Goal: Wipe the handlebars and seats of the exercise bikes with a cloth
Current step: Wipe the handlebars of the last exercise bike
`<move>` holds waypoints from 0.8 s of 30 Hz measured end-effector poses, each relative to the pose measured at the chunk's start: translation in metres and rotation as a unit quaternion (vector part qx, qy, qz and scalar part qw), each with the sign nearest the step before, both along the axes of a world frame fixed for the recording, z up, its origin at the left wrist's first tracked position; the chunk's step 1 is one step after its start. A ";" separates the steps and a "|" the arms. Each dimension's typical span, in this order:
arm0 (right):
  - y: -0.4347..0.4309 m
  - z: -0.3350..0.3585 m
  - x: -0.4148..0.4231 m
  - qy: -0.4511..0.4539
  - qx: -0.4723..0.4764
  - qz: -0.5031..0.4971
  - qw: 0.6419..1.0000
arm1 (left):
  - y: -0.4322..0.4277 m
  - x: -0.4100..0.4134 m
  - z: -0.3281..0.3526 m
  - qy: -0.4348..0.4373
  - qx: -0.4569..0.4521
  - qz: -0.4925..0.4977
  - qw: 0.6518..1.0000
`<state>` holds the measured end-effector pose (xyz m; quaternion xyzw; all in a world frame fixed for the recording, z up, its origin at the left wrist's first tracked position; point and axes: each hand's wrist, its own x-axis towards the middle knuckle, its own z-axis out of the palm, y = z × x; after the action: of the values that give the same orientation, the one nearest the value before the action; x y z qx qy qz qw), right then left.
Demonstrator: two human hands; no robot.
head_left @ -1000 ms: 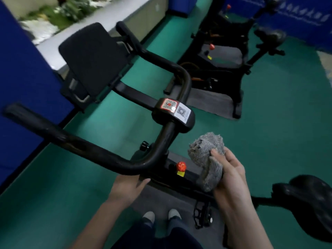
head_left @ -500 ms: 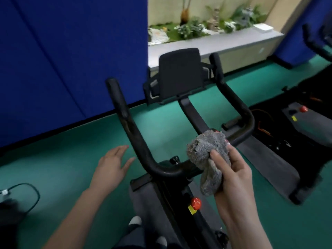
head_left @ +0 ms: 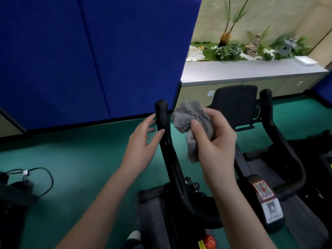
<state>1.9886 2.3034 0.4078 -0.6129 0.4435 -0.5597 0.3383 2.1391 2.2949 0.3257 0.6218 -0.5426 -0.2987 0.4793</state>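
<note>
While the grey cloth (head_left: 193, 123) is gripped, bunched, in the curled fingers of the right hand (head_left: 215, 146), it is held just right of the left handlebar (head_left: 162, 119), near its far tip. The left hand (head_left: 142, 141) is kept open beside that bar, fingers spread. Wiping here is judged barely started: this bar and the right handlebar (head_left: 267, 112) are left to do, and no seat is shown.
</note>
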 end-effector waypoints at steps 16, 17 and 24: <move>-0.099 -0.006 0.062 0.312 -0.048 0.066 0.947 | -0.018 0.003 -0.002 0.202 -0.012 -0.006 0.979; -0.094 -0.008 0.059 0.307 -0.044 0.043 0.950 | -0.018 0.003 -0.003 0.207 -0.013 -0.010 0.978; -0.072 -0.025 0.061 0.323 -0.022 -0.073 0.943 | -0.018 0.005 -0.008 0.241 -0.010 -0.029 0.970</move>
<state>2.0491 2.2312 0.3828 -0.7337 0.5603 -0.3644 0.1219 2.1439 2.2768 0.3175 0.5107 -0.4319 -0.4482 0.5931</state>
